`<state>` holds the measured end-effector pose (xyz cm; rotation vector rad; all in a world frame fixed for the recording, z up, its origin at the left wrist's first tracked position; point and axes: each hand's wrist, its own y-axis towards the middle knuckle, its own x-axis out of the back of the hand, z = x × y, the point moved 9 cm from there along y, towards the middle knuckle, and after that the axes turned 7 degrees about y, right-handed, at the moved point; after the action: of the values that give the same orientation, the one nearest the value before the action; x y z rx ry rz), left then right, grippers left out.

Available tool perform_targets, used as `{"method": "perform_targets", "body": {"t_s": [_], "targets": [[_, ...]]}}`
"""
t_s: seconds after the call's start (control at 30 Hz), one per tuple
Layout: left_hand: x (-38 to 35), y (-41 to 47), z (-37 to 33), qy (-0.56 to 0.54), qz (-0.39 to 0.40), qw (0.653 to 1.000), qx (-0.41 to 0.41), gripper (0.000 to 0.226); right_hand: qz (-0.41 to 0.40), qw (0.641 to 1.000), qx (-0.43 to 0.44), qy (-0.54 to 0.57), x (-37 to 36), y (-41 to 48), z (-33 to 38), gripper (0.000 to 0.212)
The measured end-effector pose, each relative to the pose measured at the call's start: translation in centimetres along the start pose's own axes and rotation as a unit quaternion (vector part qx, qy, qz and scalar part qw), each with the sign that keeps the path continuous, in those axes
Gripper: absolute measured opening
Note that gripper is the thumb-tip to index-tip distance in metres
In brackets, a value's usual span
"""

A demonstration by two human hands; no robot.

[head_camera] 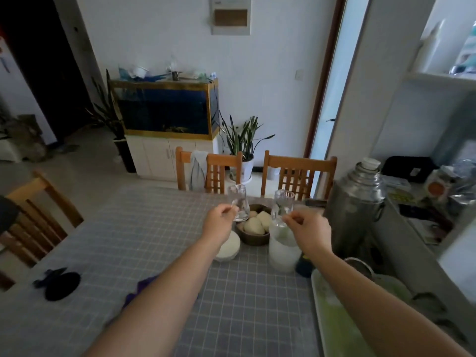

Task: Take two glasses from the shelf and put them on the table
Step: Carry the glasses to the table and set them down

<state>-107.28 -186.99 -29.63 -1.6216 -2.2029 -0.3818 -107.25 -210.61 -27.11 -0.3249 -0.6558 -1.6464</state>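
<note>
A: What do the hands have?

B: Each has a glass. The left hand (219, 219) is closed around the handle side of a clear glass (240, 203), fingers curled in tight. The right hand (309, 229) is closed the same way on a second glass (282, 203).

A: Are the glasses down on the table?

B: I cannot tell for sure. Both are upright over the far middle of the table (128, 228), which has a grey checked cloth. The left one's base seems to sit at the cloth by a brown bowl (253, 239); the right one's base is hidden behind a white jug (283, 253).

A: What is in the bowl?

B: Pale round buns, piled up. Just left of it lies a white dish (229, 248), partly under the left wrist. The jug stands near right of the bowl, under the right hand.

A: Anything else on the table?

B: A dark round thing (61, 286) near the left edge, something purple (144, 287) half hidden by the left forearm, and a pale green tray (332, 318) at the near right edge.

A: And around it?

B: Two wooden chairs at the far side; the left chair (211, 171) has a grey cloth over its back, the right chair (298, 173) is bare. A steel flask (358, 202) stands to the right of the table, beside a cluttered counter. A fish tank (164, 109) sits on a white cabinet against the far wall, with a potted plant (242, 145) to its right.
</note>
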Motion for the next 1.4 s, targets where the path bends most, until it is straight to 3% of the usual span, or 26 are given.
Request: {"method": "perform_targets", "body": {"t_s": [0.17, 0.33, 0.7, 1.1, 1.4], "targets": [[-2.7, -1.4, 5.1, 0.005, 0.034, 0.997, 0.068, 0.027, 0.011, 0.998, -0.066, -0.016, -2.0, -2.8, -5.1, 0.017], [-5.3, -3.4, 8.6, 0.037, 0.086, 0.993, 0.076, 0.028, 0.027, 0.994, -0.092, -0.059, -3.4, -5.9, -8.6, 0.020], [-9.1, -7.8, 15.7, 0.112, 0.180, 0.971, 0.114, 0.030, 0.086, 0.984, -0.155, -0.027, -7.2, -11.9, -14.1, 0.026], [-11.5, -9.8, 20.0, 0.100, 0.206, 0.963, 0.144, 0.026, 0.095, 0.979, -0.177, -0.024, -8.7, -14.4, -17.6, 0.044], [-11.6, -10.5, 21.0, 0.078, 0.208, 0.965, 0.138, 0.028, 0.108, 0.980, -0.164, -0.018, -9.7, -14.7, -17.6, 0.041]]}}
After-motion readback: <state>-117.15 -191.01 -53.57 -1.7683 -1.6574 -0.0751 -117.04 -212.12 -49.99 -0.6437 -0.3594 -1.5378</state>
